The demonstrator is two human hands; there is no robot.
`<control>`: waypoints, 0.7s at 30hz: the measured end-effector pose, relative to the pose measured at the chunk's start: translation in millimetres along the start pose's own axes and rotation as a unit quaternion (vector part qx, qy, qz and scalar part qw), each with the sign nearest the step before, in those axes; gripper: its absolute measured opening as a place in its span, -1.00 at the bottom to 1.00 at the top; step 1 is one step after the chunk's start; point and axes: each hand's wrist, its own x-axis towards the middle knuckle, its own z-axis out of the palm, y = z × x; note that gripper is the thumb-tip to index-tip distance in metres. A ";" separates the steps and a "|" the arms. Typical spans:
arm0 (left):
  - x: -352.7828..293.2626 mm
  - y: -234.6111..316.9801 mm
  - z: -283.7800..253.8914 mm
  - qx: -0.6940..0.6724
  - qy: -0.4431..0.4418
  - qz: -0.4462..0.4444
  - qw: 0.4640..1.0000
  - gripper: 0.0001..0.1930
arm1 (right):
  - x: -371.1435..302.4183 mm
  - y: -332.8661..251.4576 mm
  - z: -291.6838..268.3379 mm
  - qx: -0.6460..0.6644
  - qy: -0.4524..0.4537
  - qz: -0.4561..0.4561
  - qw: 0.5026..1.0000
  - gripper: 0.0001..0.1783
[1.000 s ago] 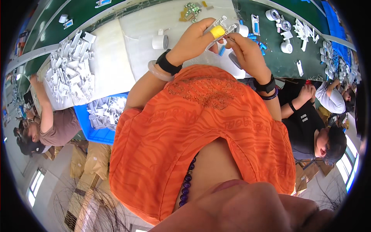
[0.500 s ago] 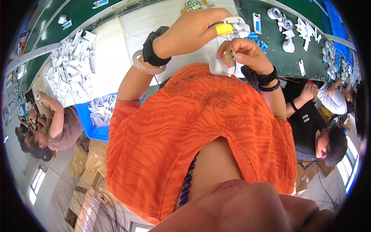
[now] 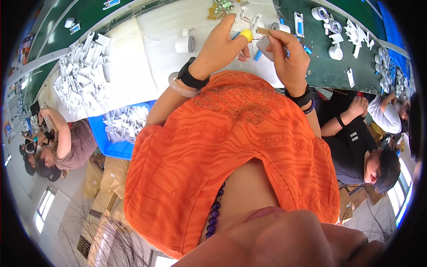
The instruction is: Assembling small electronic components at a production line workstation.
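Observation:
My left hand point(image 3: 222, 50) is closed around a white plastic frame point(image 3: 247, 18) whose forked end sticks up past the fingers. A yellow-wrapped piece point(image 3: 246, 35) shows beside its thumb, against the frame. Close on the right, my right hand point(image 3: 291, 60) pinches a small flat brown circuit board point(image 3: 263, 31) between thumb and fingers, its edge almost at the frame. Thin wires run between the board and the frame. Under my right fingers is a white round part point(image 3: 266, 47), partly hidden. A blue cylinder point(image 3: 258, 55) shows between my hands.
A white round housing point(image 3: 184, 43) stands on the pale sheet left of my hands. Farther left lies a heap of white plastic parts point(image 3: 82, 80), with a blue bin point(image 3: 116, 150) below. Green circuit boards point(image 3: 222, 6) lie beyond my hands. Co-workers sit on both sides.
My right hand has raised the circuit board away from my chest up to the frame. My left hand has turned and come nearer, tilting the frame upright and uncovering the white housing.

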 end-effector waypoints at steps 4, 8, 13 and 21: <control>1.2 -7.9 -0.7 -0.045 -0.031 -0.014 0.998 -0.65 | -5.0 -1.0 2.4 0.020 -0.026 0.037 0.999 -0.83; -1.0 -9.4 1.3 -0.012 -0.035 0.007 0.999 -0.66 | 2.3 3.8 3.6 -0.035 -0.002 -0.095 0.995 -0.79; -2.0 -16.7 2.5 0.050 -0.015 0.064 0.997 -0.73 | 1.6 4.3 4.4 -0.040 0.019 -0.120 0.992 -0.76; -7.5 -11.6 3.8 0.061 -0.050 0.052 0.996 -0.71 | 0.0 6.5 6.2 -0.041 0.037 -0.137 0.989 -0.72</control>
